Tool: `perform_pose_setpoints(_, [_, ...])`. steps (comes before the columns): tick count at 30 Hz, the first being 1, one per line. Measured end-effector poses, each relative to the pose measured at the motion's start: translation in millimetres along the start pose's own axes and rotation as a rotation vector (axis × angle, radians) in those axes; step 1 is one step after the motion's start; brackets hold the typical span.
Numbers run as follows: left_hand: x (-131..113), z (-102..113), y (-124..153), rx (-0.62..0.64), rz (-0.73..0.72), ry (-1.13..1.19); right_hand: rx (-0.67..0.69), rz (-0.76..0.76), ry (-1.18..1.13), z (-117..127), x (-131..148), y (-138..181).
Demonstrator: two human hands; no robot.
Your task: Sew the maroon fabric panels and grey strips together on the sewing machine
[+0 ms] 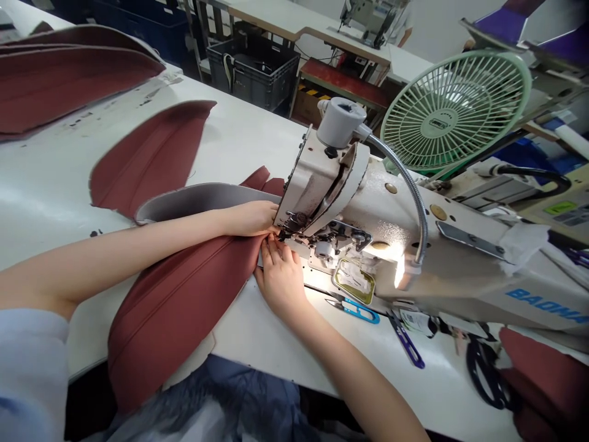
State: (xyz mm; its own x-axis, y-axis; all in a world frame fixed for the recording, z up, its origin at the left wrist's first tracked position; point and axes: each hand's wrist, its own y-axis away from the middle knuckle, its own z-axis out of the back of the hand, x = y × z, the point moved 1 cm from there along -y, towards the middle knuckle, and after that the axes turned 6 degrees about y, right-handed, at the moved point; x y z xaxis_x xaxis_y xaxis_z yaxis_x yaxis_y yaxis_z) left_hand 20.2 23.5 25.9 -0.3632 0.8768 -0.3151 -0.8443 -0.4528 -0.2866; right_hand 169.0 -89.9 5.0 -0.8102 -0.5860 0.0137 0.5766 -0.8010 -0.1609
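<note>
A maroon padded panel [184,307] with stitched seam lines runs from the table's front edge up to the sewing machine [322,178]. My left hand [251,218] is closed on the panel's upper end beside the machine head; its fingertips are partly hidden there. Just below the needle area, my right hand [283,276] lies with fingers stretched out and slightly spread, the fingertips touching the panel's edge. The needle and presser foot are mostly hidden by the machine head and my fingers. A grey-backed piece [197,197] curves up behind my left forearm.
Blue thread snips [356,310], purple snips [405,341] and a small tray [353,281] lie right of my right hand. Black-handled scissors [485,374] rest farther right. More maroon panels [147,159] lie at left. A green fan [455,110] stands behind the machine.
</note>
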Motion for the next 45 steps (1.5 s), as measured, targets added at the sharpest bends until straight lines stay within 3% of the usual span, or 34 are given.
perform_pose_setpoints(5, [-1, 2, -1, -0.082, 0.026, 0.071, 0.105, 0.02, -0.072, 24, -21, 13])
perform_pose_setpoints(10, [0, 1, 1, -0.038, 0.054, 0.12, 0.17, -0.373, 0.174, 39, -73, 32])
perform_pose_setpoints(12, [1, 0, 2, -0.018, 0.073, 0.145, 0.195, -0.449, 0.275, 37, -89, 34])
perform_pose_setpoints(17, [0, -2, 9, -0.044, 0.08, 0.148, 0.181, -0.376, 0.305, 28, -102, 36])
perform_pose_setpoints(21, [-9, -2, 28, 0.005, 0.046, 0.112, 0.121, -0.345, 0.292, 26, -102, 40])
perform_pose_setpoints(31, [-72, -5, 87, -0.018, -0.016, 0.07, 0.04, -0.455, 0.089, 30, -112, 35])
perform_pose_setpoints(34, [-74, -3, 87, -0.031, 0.023, -0.009, -0.003, -0.403, 0.037, 32, -115, 40])
perform_pose_setpoints(40, [-66, -1, 74, 0.101, 0.086, -0.073, -0.011, -0.345, 0.023, 31, -113, 61])
perform_pose_setpoints(45, [-62, -12, 71, 0.032, 0.052, -0.13, -0.059, -0.331, 0.128, 28, -104, 59])
